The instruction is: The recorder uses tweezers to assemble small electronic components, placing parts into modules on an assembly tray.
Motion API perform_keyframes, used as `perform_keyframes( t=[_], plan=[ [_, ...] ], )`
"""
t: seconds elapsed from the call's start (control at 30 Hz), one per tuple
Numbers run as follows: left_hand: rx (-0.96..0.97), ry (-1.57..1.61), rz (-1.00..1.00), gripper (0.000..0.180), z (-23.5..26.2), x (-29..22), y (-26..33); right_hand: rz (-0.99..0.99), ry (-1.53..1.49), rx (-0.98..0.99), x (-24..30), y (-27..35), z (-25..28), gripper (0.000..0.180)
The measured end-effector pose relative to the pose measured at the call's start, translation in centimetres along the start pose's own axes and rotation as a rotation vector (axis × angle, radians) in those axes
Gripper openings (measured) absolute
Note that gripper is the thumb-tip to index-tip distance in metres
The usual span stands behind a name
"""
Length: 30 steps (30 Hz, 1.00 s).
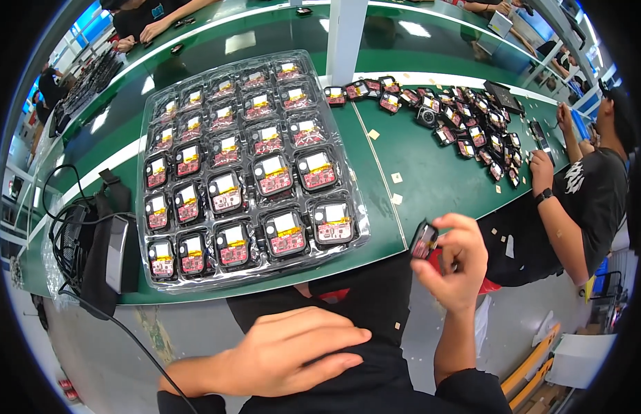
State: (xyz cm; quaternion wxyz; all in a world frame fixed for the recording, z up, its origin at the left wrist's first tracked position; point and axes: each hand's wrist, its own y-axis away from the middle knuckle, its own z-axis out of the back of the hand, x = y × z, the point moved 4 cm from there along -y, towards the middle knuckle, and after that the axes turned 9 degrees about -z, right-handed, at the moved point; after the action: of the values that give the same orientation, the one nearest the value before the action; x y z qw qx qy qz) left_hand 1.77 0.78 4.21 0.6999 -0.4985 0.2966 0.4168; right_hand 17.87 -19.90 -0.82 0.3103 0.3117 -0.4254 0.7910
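Between thumb and fingers my right hand [456, 265] pinches a small black-cased electronic module [424, 240], tilted on edge, with a strip of red circuit board showing. It is held just off the table's front edge, right of the tray. My left hand [300, 348] rests over my lap, fingers stretched out and nothing in them. Ahead lies a clear plastic tray [362, 228] whose pockets hold several like modules [233, 243], red boards and yellow tape facing up.
A loose heap of similar modules [465, 114] spreads over the green table [376, 162] at the back right. A person [576, 193] works beside it. Black cables and a bag-like bundle [86, 241] stand at the left. A white post [345, 41] rises behind the tray.
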Motion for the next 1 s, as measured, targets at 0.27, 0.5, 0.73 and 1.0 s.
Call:
perform_keyframes(
  t=[0.27,0.5,0.73,1.0],
  plan=[
    [-0.270,1.145,0.373,0.056,-6.0,5.9,3.0,0.096,-0.297,0.505,4.7,1.6,-3.0,0.050],
    [-0.384,1.310,0.376,0.060,-7.0,7.6,5.4,-0.021,-0.295,0.568,4.9,2.3,-4.1,0.053],
    [-0.732,1.077,0.241,0.057,-6.1,7.0,5.5,-0.005,-0.004,0.376,4.6,3.6,-4.8,0.034],
    [-0.759,1.013,0.333,0.059,-6.0,7.1,5.6,0.285,0.239,0.109,4.6,4.8,-5.8,0.037]
  ],
)
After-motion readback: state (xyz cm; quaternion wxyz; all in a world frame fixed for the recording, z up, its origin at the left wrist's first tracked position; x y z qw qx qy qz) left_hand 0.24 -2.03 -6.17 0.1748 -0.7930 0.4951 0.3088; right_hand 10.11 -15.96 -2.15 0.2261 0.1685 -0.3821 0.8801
